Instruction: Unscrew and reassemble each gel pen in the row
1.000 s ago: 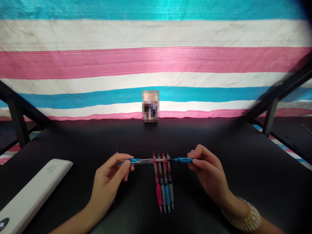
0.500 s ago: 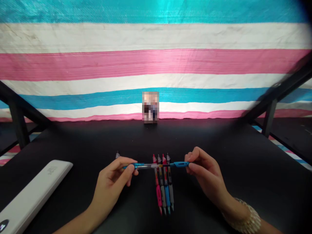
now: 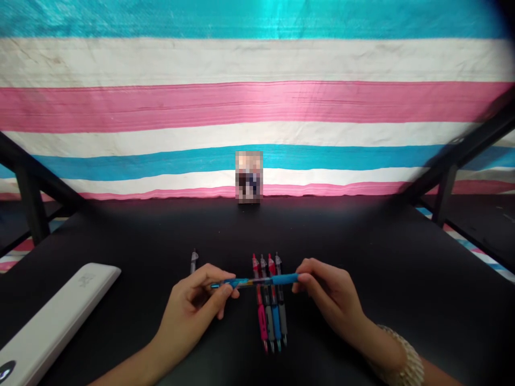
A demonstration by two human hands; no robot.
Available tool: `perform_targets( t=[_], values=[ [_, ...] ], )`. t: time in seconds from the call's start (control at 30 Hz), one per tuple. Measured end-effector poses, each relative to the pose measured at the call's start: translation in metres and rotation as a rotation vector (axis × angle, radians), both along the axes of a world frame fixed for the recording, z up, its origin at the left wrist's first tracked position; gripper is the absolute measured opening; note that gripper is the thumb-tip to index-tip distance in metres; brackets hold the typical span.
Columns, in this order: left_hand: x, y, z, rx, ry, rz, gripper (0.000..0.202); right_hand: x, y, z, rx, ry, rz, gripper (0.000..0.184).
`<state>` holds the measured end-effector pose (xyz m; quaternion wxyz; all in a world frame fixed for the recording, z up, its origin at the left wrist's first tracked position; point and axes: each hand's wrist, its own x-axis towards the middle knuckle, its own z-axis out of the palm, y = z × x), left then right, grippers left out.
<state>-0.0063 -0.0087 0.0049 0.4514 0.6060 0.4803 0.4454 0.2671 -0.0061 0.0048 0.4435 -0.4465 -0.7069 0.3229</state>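
Observation:
A blue ballpoint pen (image 3: 261,281) is held level in the air between my two hands. My left hand (image 3: 201,300) pinches its clear barrel end near the blue clip, thumb against fingers. Around the blue rubber grip at the other end, the fingers of my right hand (image 3: 330,289) are closed; they cover the tip. Beneath the held pen, several pens (image 3: 271,321) lie side by side on the table, with pink, grey and blue grips. Another clear pen (image 3: 194,260) lies behind my left hand, which hides most of it.
On the left of the black table (image 3: 161,230) lies a long white power bank (image 3: 60,321). A small blurred card (image 3: 249,179) stands at the back edge, before a striped sheet (image 3: 257,102). Black metal bars (image 3: 32,198) rise at both sides.
My hands have come closer together, pushing the blue grip section and the clear barrel together, so less of the refill shows between them. The pen also sits slightly lower.

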Motion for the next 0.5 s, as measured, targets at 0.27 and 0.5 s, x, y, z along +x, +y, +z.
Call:
perform_targets(
  t=[0.27, 0.5],
  values=[
    [0.0009, 0.0043, 0.0065, -0.017, -0.027, 0.044, 0.013, -0.0058, -0.0003, -0.0044, 0.079, -0.062, 0.011, 0.022],
    [0.0017, 0.0046, 0.0062, -0.028, -0.039, 0.029, 0.012, -0.0032, 0.0010, 0.0008, 0.134, -0.171, 0.078, 0.011]
  ],
)
